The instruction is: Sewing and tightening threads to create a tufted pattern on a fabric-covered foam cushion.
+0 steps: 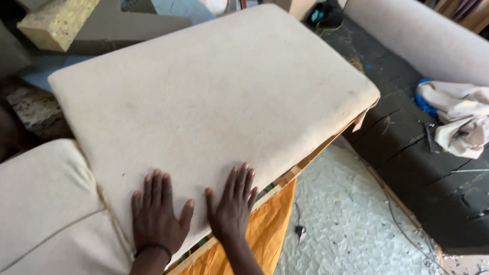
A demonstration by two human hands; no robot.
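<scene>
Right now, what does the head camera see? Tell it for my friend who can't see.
Both hands, left hand and right hand, press flat on a beige cushion over a wooden frame. Orange cloth hangs below; crumpled rags lie to the right.

cushion (213,91): matt beige cloth | frame (287,179): bare wood | lining (262,233): orange fabric

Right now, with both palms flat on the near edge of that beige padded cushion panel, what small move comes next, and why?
Probably slide both hands outward along the edge, smoothing the fabric. The left hand and right hand lie flat and close together on the beige fabric-covered cushion panel, just above its exposed wooden frame edge.
</scene>
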